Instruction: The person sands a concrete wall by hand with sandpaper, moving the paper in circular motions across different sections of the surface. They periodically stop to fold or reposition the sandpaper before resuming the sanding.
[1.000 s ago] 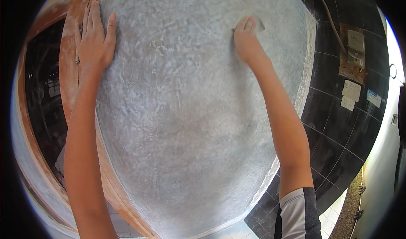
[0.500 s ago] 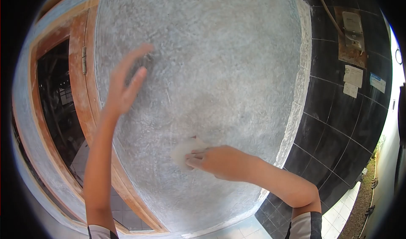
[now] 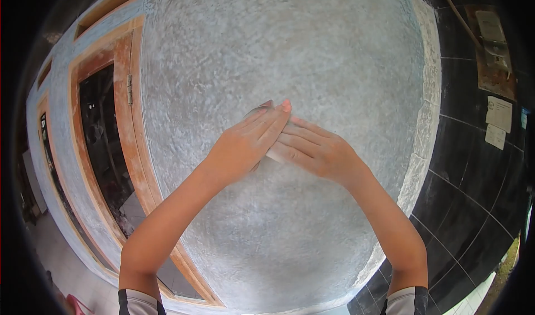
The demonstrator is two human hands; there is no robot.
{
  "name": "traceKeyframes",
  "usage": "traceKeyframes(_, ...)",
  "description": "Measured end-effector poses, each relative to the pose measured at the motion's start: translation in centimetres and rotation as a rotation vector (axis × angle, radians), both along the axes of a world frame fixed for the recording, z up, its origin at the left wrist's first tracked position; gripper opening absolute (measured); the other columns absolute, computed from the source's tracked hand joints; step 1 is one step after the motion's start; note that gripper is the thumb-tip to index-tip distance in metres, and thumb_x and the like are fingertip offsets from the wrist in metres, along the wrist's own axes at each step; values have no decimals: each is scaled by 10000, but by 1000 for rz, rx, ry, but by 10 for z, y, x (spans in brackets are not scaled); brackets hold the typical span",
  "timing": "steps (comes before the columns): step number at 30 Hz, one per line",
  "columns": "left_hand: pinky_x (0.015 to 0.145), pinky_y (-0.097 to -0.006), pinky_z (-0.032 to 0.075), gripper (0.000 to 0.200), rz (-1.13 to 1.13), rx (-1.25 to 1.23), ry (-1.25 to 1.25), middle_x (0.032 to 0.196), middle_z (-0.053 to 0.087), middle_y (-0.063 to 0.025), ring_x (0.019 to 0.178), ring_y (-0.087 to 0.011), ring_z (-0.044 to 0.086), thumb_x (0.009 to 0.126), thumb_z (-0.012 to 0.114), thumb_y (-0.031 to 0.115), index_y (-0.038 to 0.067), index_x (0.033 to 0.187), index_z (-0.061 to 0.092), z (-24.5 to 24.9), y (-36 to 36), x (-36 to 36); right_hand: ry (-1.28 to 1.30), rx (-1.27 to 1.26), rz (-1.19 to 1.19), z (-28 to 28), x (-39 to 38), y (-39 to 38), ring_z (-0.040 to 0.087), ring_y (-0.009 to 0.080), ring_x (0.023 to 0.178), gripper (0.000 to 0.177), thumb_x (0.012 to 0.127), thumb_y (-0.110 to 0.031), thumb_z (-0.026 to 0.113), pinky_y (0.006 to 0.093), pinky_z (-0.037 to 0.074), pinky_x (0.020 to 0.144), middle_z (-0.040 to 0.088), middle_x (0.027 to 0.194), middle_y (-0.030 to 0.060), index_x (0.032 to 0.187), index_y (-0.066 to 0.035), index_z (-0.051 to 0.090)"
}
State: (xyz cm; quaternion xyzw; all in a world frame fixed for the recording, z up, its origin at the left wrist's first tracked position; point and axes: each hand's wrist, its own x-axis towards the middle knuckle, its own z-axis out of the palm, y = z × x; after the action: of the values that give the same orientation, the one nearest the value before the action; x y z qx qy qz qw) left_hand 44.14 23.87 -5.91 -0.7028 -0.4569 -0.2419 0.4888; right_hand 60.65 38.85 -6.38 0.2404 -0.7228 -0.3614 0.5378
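Both my hands meet at the middle of a grey plastered wall [image 3: 312, 53], pressed on a thin pale sheet [image 3: 277, 154] that looks like sandpaper. My left hand [image 3: 245, 145] lies over the sheet with its fingers straight and close together, pointing up and right. My right hand [image 3: 315, 150] presses the sheet from the other side, fingers flat and pointing up and left. The fingertips of the two hands overlap. A dark corner of the sheet shows above the left fingers; most of the sheet is hidden under the hands.
At the left is an orange-brown wooden window frame [image 3: 123, 86] with a hinge [image 3: 130, 89]. A rough white strip [image 3: 426, 114] edges the wall at the right, beside black tiles [image 3: 460, 142]. An electric meter box [image 3: 493, 42] and paper notes [image 3: 497, 117] are fixed there.
My left hand has come down and right from the bare wall onto the sheet. My right hand has moved up with the sheet, and the view has shifted slightly.
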Motion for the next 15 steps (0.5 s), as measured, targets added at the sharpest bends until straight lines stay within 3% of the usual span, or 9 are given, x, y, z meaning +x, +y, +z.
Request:
traceKeyframes(2, 1110, -455, 499, 787, 66, 164, 125, 1458, 597, -131, 1307, -368, 593, 782, 627, -121, 27, 1534, 448, 14, 19, -4, 42, -18, -25, 5, 12, 23, 627, 196, 1275, 420, 844, -109, 715, 404, 498, 1113, 674, 1337, 4, 1256, -161, 652)
traceKeyframes(6, 1089, -448, 508, 754, 217, 414, 242, 1449, 611, -119, 1326, -340, 586, 800, 603, -129, 49, 1522, 477, 77, 42, -13, 147, -234, -92, 4, 53, 103, 519, 296, 1409, 624, 890, 48, 567, 534, 363, 1198, 525, 1532, 117, 1490, -88, 461)
traceKeyframes(8, 1097, -443, 497, 607, 353, 592, 62, 1487, 587, -92, 1375, -328, 551, 864, 633, -21, 85, 1456, 556, 104, 51, -24, 225, -358, -119, -8, 71, 153, 452, 366, 1452, 639, 901, 19, 537, 586, 290, 1211, 463, 1569, 182, 1524, -44, 407)
traceKeyframes(9, 1097, -443, 497, 607, 382, 597, 67, 1487, 587, -92, 1375, -328, 551, 864, 633, -21, 85, 1456, 556, 112, 57, -31, 263, -427, -133, -16, 77, 177, 408, 404, 1477, 636, 915, -31, 543, 619, 247, 1217, 430, 1586, 213, 1532, -31, 390)
traceKeyframes(11, 1187, -453, 403, 515, 351, 421, -296, 1579, 495, -67, 1471, -293, 443, 976, 583, 104, 148, 1487, 538, 123, 69, -43, 290, -481, -120, -35, 88, 210, 373, 429, 1490, 613, 953, -95, 526, 651, 208, 1214, 397, 1601, 232, 1542, -31, 369)
traceKeyframes(12, 1187, -453, 403, 515, 377, 438, -292, 1579, 495, -67, 1471, -293, 443, 976, 583, 104, 148, 1487, 538, 125, 70, -40, 322, -536, -133, -40, 90, 222, 337, 454, 1503, 598, 990, -159, 509, 683, 169, 1210, 364, 1616, 252, 1552, -31, 348)
traceKeyframes(14, 1250, -457, 303, 456, 418, 207, 199, 1653, 383, -62, 1532, -283, 334, 1082, 447, 267, 159, 1521, 504, 128, 74, -34, 311, -540, -78, -50, 92, 236, 320, 463, 1509, 589, 1015, -213, 482, 700, 145, 1205, 346, 1622, 260, 1559, -43, 331)
traceKeyframes(15, 1282, -452, 227, 498, 465, 149, 163, 1684, 321, -50, 1562, -273, 258, 1119, 327, 354, 157, 1558, 457, 136, 68, -38, 304, -553, -54, -51, 91, 240, 303, 471, 1515, 584, 1041, -267, 456, 718, 120, 1201, 328, 1629, 268, 1566, -54, 313)
